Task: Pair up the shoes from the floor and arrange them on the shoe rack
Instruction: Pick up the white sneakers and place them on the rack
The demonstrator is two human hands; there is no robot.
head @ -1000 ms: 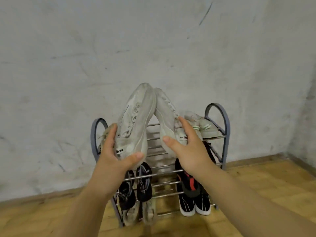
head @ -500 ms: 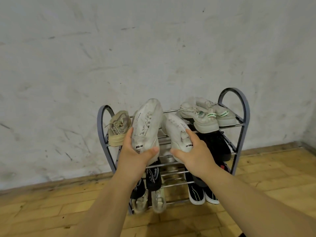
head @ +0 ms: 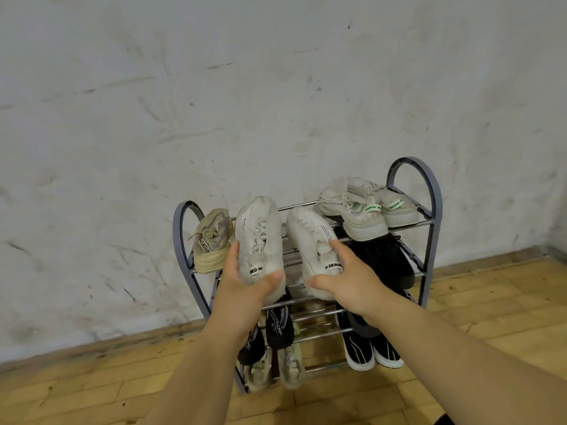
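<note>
My left hand (head: 245, 280) grips the heel of one white sneaker (head: 259, 237). My right hand (head: 349, 277) grips the heel of the matching white sneaker (head: 313, 237). Both shoes point toes-first toward the wall over the middle of the top shelf of the grey metal shoe rack (head: 432, 204). A single beige sneaker (head: 211, 240) sits at the left of that shelf. A white pair with green tabs (head: 365, 210) sits at its right.
Lower shelves hold black shoes (head: 383, 259), a black pair with white soles (head: 368, 351), dark slip-ons (head: 277, 326) and a beige pair (head: 276, 368). The rack stands against a scuffed white wall (head: 214, 87) on a wooden floor (head: 475, 302).
Both hands have lowered the white sneakers from upright in front of the rack down toward the top shelf, tipping them flatter. The view has also pulled back and tilted.
</note>
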